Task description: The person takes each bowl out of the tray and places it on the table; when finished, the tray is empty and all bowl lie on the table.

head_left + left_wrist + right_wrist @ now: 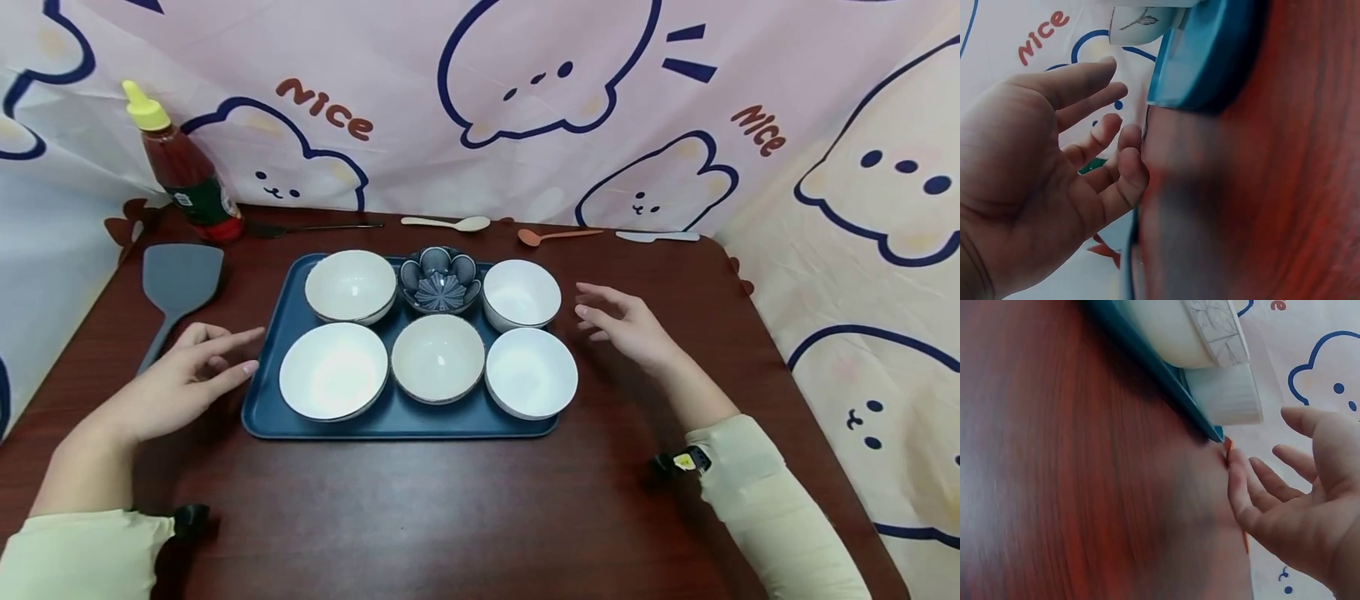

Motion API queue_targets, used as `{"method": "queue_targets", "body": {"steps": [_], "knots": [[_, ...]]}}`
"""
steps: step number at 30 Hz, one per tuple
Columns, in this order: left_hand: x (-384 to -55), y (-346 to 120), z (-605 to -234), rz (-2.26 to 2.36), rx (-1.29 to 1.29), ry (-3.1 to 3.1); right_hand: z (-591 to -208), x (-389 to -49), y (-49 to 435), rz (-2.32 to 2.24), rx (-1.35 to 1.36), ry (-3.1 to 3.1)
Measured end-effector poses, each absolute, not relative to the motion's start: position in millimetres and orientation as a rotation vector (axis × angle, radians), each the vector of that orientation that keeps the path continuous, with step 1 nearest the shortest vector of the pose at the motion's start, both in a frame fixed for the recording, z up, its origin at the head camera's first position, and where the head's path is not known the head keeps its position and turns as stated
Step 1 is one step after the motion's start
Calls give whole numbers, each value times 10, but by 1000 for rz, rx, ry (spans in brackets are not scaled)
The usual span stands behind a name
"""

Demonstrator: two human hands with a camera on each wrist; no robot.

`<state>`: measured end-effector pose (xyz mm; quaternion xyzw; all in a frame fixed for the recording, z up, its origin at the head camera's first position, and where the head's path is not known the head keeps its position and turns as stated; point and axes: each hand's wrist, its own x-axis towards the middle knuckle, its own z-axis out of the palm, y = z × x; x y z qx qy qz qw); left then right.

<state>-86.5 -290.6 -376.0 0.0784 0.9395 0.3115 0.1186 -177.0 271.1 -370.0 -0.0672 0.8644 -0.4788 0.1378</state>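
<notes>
A blue tray (405,427) lies on the brown table with several bowls on it in two rows. The back row has a cream bowl (351,286), a dark flower-shaped bowl (440,282) and a white bowl (522,293). In front are a wide white bowl (334,372), a cream bowl (438,358) and another white bowl (532,372). My left hand (187,375) is beside the tray's left edge, fingers loosely extended, holding nothing. To the right of the tray my right hand (628,325) hovers with relaxed fingers near the back white bowl, also holding nothing.
A grey spatula (182,279) lies at the left, its handle partly behind my left hand. Behind it stands a red sauce bottle (187,171). Along the back lie a dark slim utensil (322,227), a cream spoon (450,223), an orange spoon (555,237) and a pale knife (656,237).
</notes>
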Motion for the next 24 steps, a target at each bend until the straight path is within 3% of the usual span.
{"method": "queue_targets", "body": {"steps": [24], "knots": [[-791,-3022,-4171,1239,300,2684,-3946,-1901,2307,-1844,-37,2069]]}}
